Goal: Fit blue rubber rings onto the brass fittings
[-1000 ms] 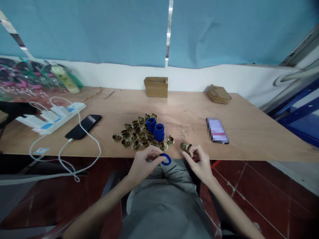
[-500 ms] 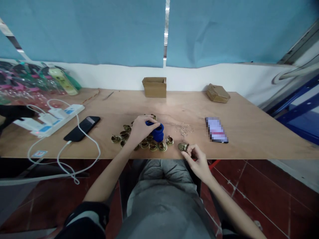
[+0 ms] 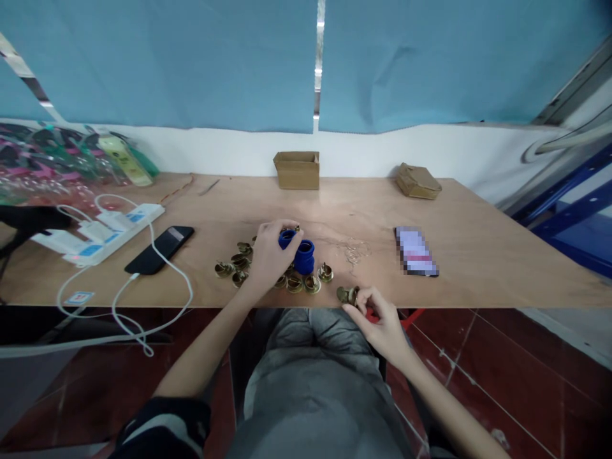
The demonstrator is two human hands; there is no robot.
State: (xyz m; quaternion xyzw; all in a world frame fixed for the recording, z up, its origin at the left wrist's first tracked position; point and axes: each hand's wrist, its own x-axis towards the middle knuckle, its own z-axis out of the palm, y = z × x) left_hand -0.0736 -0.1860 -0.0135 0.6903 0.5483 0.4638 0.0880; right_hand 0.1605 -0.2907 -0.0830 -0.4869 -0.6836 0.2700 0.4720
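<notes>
My right hand [image 3: 382,322] pinches a small brass-coloured round fitting with a flap-like lid [image 3: 348,295] just above the table's front edge. My left hand [image 3: 272,255] is over the middle pile, its thumb and fingers drawn together beside two small blue pots [image 3: 305,258] with round open tops. What those fingers hold, if anything, is hidden. Several more brass fittings [image 3: 312,284] lie around and under my left hand, some covered by it. One brass fitting [image 3: 326,273] stands at the right end of the group.
Thin wire-like rings [image 3: 354,248] lie right of the pots. A lit phone [image 3: 415,252] is farther right, a dark phone [image 3: 160,250] on a cable at left. Behind are a power strip [image 3: 117,233], plastic bottles [image 3: 124,159], an open cardboard box [image 3: 297,173] and a brown packet [image 3: 417,181].
My left thumb and fingers have drawn back slightly left, uncovering more of the blue pots' tops. My right hand has moved a little toward me, and the brass fitting in it has turned.
</notes>
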